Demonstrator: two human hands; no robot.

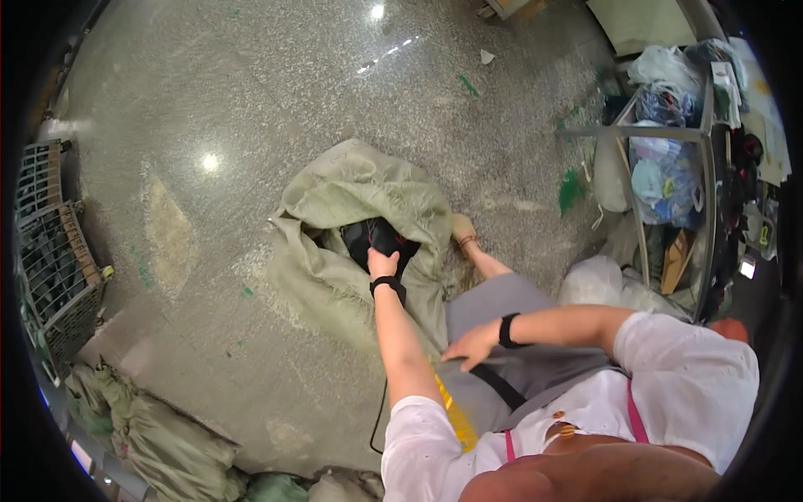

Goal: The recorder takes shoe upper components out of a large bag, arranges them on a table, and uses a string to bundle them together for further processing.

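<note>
A large pale green woven sack [360, 180] sits on the floor in front of me, its mouth gathered open in folds. Inside the opening lies a dark bundle with small red marks, a black item [358, 238] whose exact kind I cannot make out. My left hand [383, 263] reaches into the sack with its fingers curled over this item. Over my grey-clothed leg [493, 305], close to the sack's near right edge, my right hand [474, 345] is held with fingers apart and nothing in it. Both wrists wear black bands. The sack's folds hide its deeper contents.
Grey wire-sided crates [50, 243] stand along the left. More green sacks [171, 448] lie at the lower left. On the right, a metal-framed rack [669, 134] holds plastic-bagged goods, with a whitish bag [594, 284] beside it. My foot [462, 227] rests beside the sack.
</note>
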